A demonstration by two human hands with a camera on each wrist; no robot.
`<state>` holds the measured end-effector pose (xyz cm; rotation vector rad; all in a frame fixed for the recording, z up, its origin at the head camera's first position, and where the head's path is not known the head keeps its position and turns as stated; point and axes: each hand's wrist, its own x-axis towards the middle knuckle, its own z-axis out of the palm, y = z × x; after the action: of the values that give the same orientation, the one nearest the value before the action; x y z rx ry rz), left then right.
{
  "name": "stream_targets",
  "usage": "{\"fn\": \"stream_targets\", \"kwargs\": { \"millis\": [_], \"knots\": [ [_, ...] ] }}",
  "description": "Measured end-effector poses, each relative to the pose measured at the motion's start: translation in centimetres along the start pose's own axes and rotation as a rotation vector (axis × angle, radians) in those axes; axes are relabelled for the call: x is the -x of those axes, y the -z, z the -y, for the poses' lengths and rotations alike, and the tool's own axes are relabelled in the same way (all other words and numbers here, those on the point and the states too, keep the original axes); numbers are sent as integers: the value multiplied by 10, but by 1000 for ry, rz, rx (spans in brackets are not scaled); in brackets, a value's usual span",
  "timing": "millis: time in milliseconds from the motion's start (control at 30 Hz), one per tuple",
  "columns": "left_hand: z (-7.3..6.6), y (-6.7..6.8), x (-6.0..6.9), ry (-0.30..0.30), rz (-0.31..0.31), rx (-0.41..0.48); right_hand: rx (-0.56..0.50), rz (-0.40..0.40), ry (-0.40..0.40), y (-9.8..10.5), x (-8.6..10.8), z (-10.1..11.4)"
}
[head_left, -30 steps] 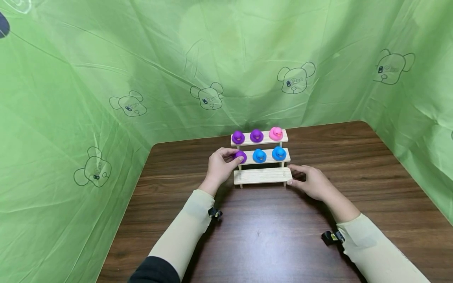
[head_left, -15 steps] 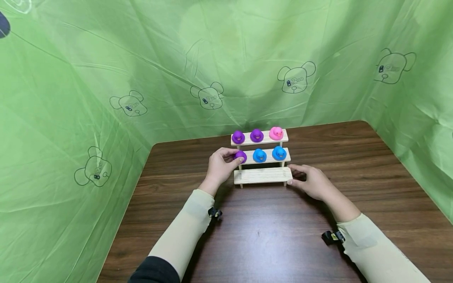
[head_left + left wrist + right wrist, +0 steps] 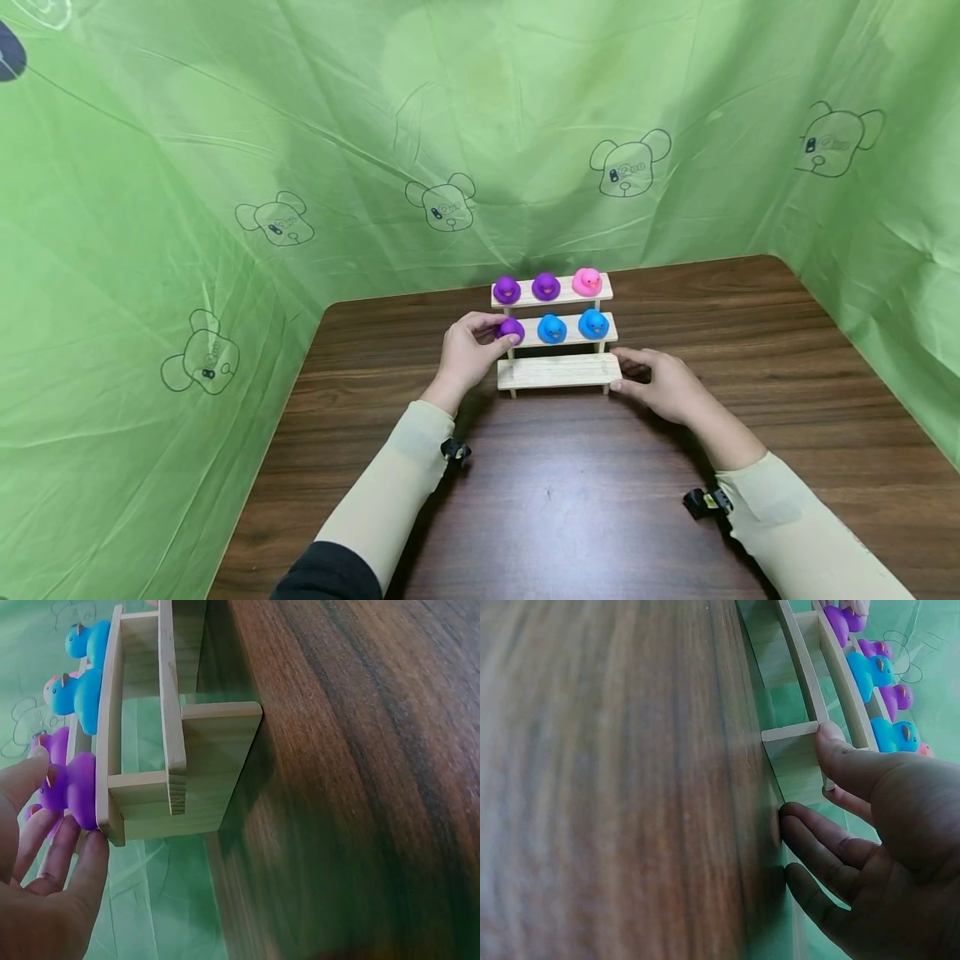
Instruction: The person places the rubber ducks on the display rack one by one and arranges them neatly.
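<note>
A three-step wooden display stand carries small rubber ducks. My left hand pinches a purple rubber duck between thumb and fingers at the left end of the middle step. The duck's base sits against that step in the left wrist view. Two blue ducks share the same step. Up on the top step are two purple ducks and a pink duck. My right hand grips the right end of the bottom step, thumb at its front corner and index finger behind; the other fingers are loosely bent.
The stand is on a dark wood-grain table, near its back edge. Green cloth with bear-head outlines hangs behind and at both sides. The bottom step bears no duck.
Both hands keep their hold, and the ducks stay in their places on the stand. The whole head view has shifted very slightly.
</note>
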<state>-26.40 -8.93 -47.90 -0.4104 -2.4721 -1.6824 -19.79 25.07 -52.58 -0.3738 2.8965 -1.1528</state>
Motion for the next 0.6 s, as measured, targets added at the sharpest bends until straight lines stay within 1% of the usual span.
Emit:
{"fn": "stream_targets", "kwargs": {
  "millis": [133, 233, 333, 367, 467, 600],
  "knots": [
    [2, 5, 1, -11, -18, 6, 2, -6, 4, 0, -1, 0],
    [5, 14, 4, -17, -32, 8, 0, -1, 7, 1, 0, 1],
    [10, 26, 8, -16, -40, 1, 1, 7, 2, 2, 0, 2],
    [12, 31, 9, -6, -37, 2, 1, 11, 3, 3, 0, 2],
    [18, 45, 15, 18, -46, -43, -1, 15, -1, 3, 1, 2],
    [26, 63, 25, 54, -43, -61, -3, 15, -3, 2, 1, 3]
  ]
}}
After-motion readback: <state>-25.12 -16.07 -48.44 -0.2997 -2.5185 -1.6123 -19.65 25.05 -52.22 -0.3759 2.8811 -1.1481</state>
